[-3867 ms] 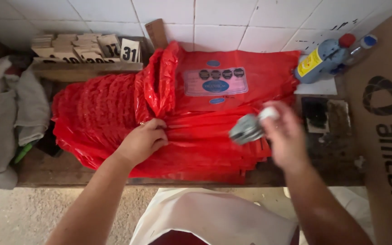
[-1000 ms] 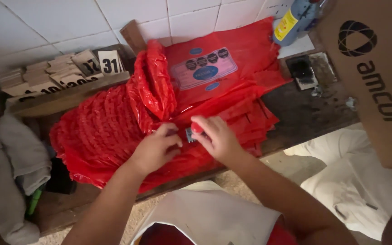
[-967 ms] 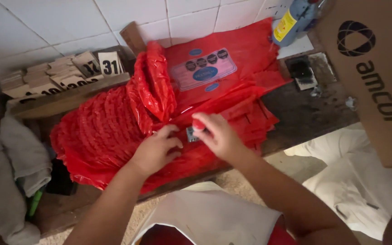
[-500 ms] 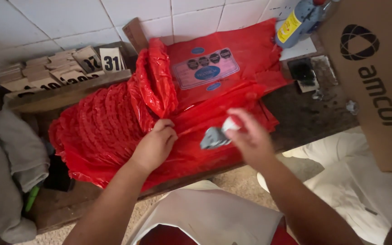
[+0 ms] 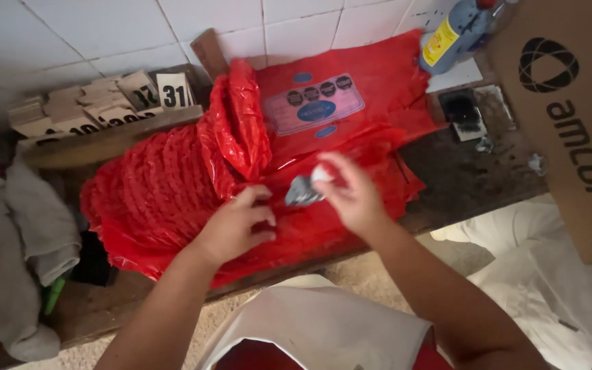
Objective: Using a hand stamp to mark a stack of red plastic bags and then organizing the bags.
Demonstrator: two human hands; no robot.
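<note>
The red bags (image 5: 351, 137) are thin, shiny plastic, crinkly where they bunch up. The desk (image 5: 474, 185) is dark, rough wood. The wall tiles (image 5: 104, 27) are smooth and glossy. The box (image 5: 570, 123) is dull brown cardboard. The grey cloth (image 5: 29, 233) looks soft.

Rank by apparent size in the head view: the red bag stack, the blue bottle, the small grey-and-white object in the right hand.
1. Red bag stack, by far the largest.
2. Blue bottle, partly cut off at the frame's top edge.
3. Grey-and-white object pinched in the right hand, smallest.

red plastic bags (image 5: 173, 199): stacked flat on bench; small grey object (image 5: 301, 192): above stack
</note>
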